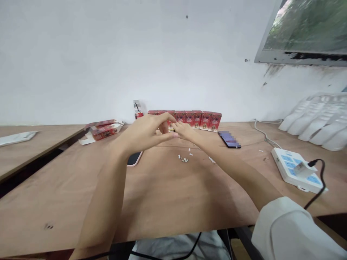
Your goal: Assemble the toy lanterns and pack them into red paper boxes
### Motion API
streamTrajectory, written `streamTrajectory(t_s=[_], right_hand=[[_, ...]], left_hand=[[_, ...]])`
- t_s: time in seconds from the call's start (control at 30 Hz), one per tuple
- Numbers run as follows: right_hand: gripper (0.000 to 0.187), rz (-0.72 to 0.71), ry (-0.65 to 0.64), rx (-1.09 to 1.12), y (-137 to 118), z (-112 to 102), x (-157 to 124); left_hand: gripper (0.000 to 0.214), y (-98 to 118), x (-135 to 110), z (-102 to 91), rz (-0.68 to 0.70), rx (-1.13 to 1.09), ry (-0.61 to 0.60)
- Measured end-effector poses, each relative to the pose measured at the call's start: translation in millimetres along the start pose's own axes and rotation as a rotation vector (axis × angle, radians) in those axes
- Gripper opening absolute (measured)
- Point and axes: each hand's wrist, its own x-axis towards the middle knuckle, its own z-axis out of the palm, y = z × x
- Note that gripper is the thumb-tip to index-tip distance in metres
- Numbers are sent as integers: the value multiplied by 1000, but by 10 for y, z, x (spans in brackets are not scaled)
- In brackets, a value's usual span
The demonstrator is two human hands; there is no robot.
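A white wall (pixel 108 54) fills the top of the frame, and a brown wooden surface (pixel 168 195) fills most of the bottom. White curvy things (pixel 322 115) are piled at the right edge. A row of red boxes (pixel 196 121) stands near the wall in the middle of the frame, just past the hands. A white power strip (pixel 284 164) lies at the lower right, and an opened red box (pixel 107 131) lies left of the middle. The left hand (pixel 145 130) and right hand (pixel 184 130) meet at the middle — the left thumb is spread from its first finger, but I can't tell if they hold anything. One phone (pixel 229 139) lies right of the middle — tiny white bits (pixel 184 160) lie below the hands.
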Motion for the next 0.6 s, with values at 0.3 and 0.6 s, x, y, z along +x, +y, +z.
streamTrajectory(t_s=[0.3, 0.6], right_hand=[[25, 698, 605, 1165, 205, 80, -756], [41, 694, 674, 1360, -350, 321, -1213]], left_hand=[[17, -854, 506, 1237, -106, -261, -399], [17, -833, 445, 1814, 17, -326, -527]])
